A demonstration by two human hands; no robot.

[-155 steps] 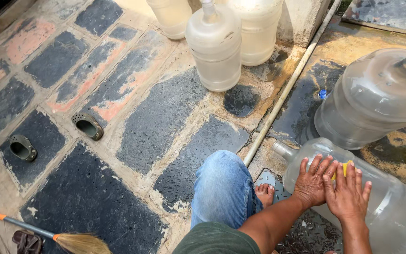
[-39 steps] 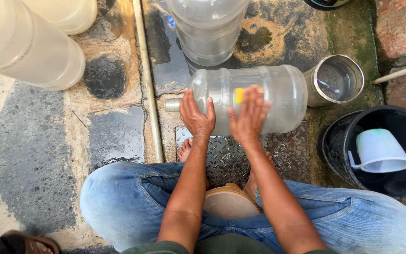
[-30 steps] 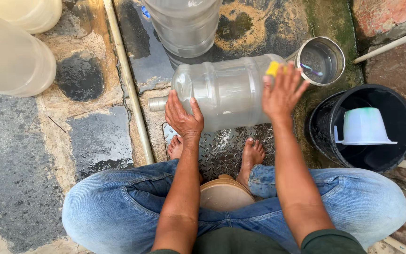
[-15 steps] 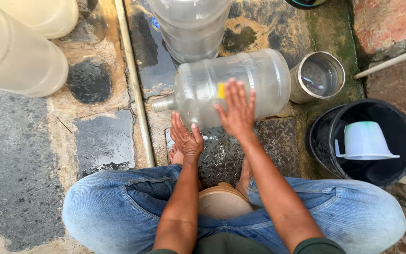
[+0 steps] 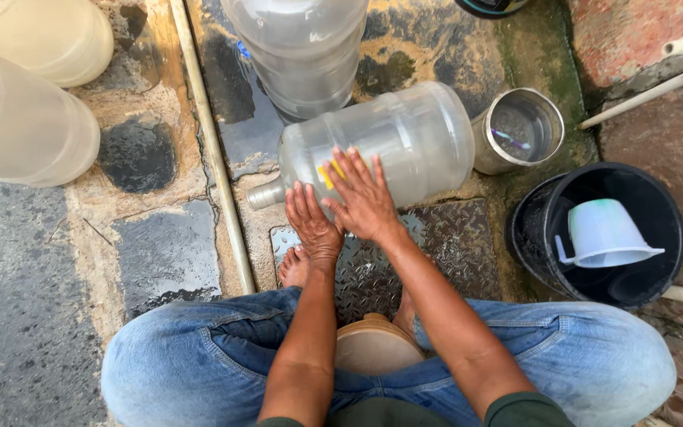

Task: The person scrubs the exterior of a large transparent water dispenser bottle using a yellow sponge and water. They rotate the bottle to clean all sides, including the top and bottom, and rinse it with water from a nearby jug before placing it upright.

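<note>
**On the wet metal plate, both hands have come together on the jug**

On the patterned metal plate (image 5: 452, 245) by the person's bare feet, the big clear water jug (image 5: 405, 142) lies on its side, neck pointing toward the pipe (image 5: 211, 150) at the plate's left edge. A moment ago the right hand (image 5: 365, 198) reached farther along the body; now it sits spread flat beside the left hand (image 5: 312, 223), also open and pressing. A yellow scrap peeps out between them. The scrubbing seems to have shifted toward the neck end.
</note>
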